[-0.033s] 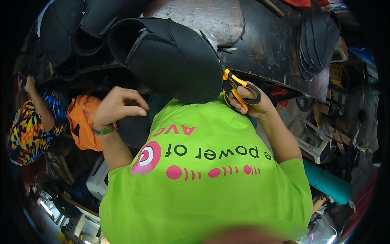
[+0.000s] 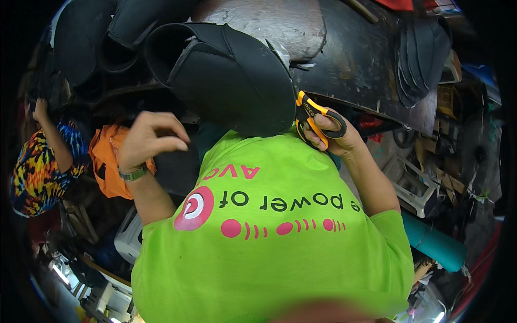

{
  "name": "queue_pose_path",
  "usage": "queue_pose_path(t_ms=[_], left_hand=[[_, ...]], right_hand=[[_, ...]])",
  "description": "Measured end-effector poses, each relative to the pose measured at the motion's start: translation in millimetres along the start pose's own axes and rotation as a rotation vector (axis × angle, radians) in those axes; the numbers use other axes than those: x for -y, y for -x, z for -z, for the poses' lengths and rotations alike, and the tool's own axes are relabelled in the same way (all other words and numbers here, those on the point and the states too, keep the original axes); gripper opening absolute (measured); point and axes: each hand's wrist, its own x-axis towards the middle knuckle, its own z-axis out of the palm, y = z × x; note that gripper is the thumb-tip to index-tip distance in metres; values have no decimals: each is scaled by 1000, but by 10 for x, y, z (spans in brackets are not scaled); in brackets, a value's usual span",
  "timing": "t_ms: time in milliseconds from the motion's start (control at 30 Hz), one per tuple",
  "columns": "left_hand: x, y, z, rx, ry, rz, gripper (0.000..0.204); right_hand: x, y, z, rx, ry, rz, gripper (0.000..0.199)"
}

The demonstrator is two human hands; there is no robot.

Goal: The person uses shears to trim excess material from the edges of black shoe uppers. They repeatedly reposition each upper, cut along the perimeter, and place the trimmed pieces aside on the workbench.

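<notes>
My right hand is closed round the handles of scissors with orange and black grips. The blades point up along the right edge of a large curved black sheet piece, which has seams and a hollow open end on the left. This piece leans from the table edge down to my lap. Left of it, apart from it, my left hand hangs in the air with the fingers bent toward the thumb in a pinch. Whatever may be between those fingertips is too small to see.
More curved black pieces stand at the far left. A stack of black pieces lies on the right of the dark table. An orange bag and a co-worker's patterned sleeve are at left. A teal roll lies at right.
My left hand has shifted slightly to the left and up. My right hand, the scissors and the black piece stay almost in place.
</notes>
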Motion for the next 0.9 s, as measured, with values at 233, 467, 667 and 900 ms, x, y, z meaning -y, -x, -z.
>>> queue_pose_path(t_ms=[233, 467, 667, 900], left_hand=[[-162, -490, -144, -1004, -576, -299, 34], [-310, -725, -153, -765, -175, -232, 34], [-335, -552, -178, -703, -122, -375, 28], [-390, -384, -101, -752, -251, -369, 25]], right_hand=[[29, -69, -123, -8, 82, 9, 36], [89, -5, -115, -12, 167, 144, 46], [132, -55, -38, 175, 287, 199, 72], [149, -106, -60, 130, 226, 220, 64]])
